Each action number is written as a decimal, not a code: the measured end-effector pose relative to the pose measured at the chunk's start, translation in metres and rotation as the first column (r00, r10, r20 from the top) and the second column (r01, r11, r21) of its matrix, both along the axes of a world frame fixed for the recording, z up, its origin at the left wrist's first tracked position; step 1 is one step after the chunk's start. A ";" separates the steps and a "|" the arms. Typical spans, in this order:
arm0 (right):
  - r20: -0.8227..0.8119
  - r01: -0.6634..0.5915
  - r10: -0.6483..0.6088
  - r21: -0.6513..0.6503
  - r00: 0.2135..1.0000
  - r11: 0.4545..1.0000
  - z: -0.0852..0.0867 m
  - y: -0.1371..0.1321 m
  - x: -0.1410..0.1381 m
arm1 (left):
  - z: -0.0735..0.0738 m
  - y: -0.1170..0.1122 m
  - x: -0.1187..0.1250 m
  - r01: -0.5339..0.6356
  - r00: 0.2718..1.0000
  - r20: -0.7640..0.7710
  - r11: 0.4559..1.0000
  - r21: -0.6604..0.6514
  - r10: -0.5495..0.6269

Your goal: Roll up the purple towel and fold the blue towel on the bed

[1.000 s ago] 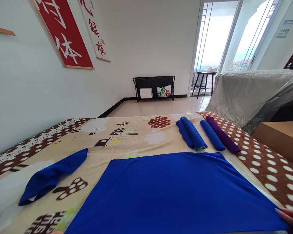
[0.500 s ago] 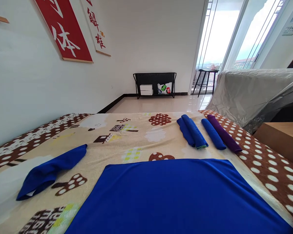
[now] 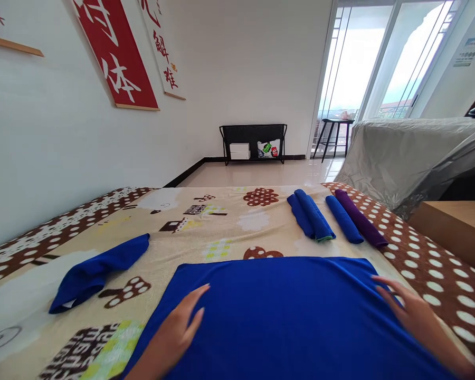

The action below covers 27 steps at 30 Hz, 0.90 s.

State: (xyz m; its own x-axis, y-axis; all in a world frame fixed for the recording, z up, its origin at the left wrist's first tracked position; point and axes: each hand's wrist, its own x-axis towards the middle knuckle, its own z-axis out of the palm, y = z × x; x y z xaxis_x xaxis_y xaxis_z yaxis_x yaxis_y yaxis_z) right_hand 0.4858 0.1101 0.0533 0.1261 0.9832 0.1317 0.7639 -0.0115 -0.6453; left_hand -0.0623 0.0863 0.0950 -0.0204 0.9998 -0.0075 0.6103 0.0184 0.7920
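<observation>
Left hand [image 3: 174,328] and right hand [image 3: 415,310] come into view over the blue cloth [image 3: 285,316].
Both are open, holding nothing; contact is hard to tell. The cloth lies spread on the patterned blanket [image 3: 174,253]; work seems to shift toward its far end.

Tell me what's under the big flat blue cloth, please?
The patterned blanket lies under the blue cloth. A brown spotted shape peeks out at its far edge; whatever else is beneath is covered, so I can't see it.
</observation>
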 end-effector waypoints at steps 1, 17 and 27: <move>0.046 -0.146 0.147 -0.025 0.988 0.989 -0.006 0.017 -0.026 | -0.009 0.022 0.030 0.264 0.926 -0.287 0.964 0.024 -0.247; 0.324 -0.207 0.251 -0.165 0.912 0.964 -0.052 0.088 0.015 | -0.067 0.096 -0.035 0.130 0.740 -0.670 0.990 0.054 -0.061; 0.393 -0.105 0.133 -0.092 0.910 0.990 -0.056 0.090 0.021 | -0.051 0.087 -0.051 0.123 0.669 -0.743 0.986 0.113 0.002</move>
